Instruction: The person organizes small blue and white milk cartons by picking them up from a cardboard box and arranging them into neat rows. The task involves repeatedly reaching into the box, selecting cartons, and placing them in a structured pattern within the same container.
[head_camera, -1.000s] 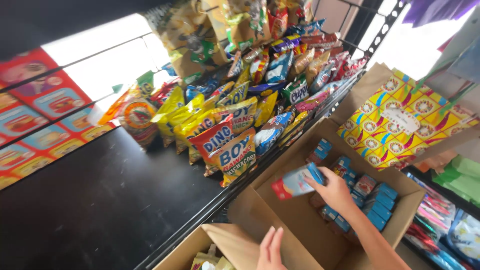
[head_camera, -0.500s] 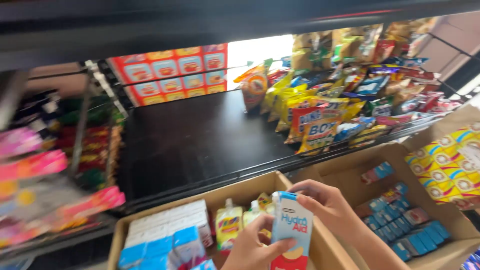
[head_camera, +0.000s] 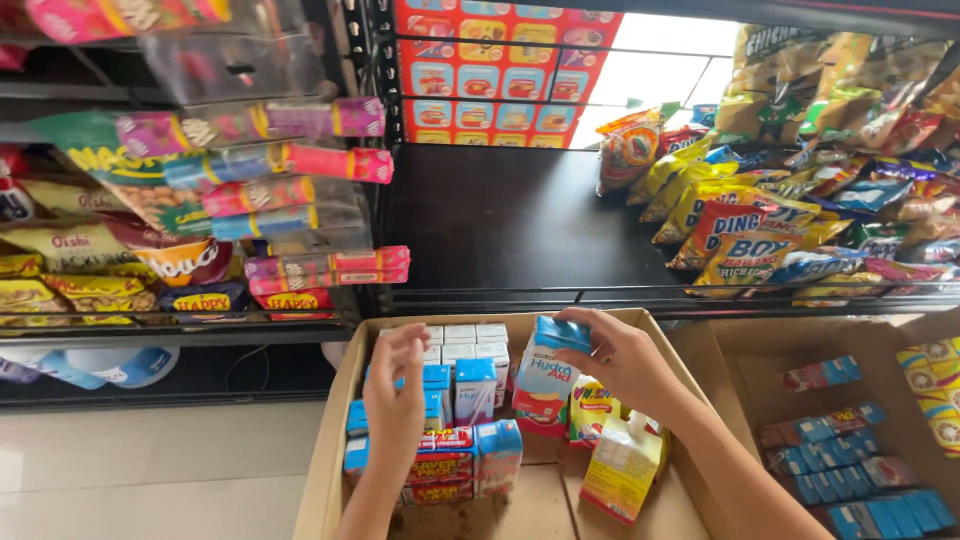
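Holding a small blue-topped drink carton (head_camera: 545, 385) by its upper edge, the right hand (head_camera: 628, 358) has it upright just above the cardboard box (head_camera: 330, 440) of mixed cartons. The left hand (head_camera: 395, 405) hangs open-fingered over the blue and white packs (head_camera: 470, 385), grasping nothing. Judging by the scene, sorting is partway (several cartons already stand in rows, a yellow juice pack (head_camera: 622, 465) lies tilted). A second box (head_camera: 760, 350) to the right holds more blue packs; the black shelf (head_camera: 500, 225) is half bare beside snack bags (head_camera: 740, 235).
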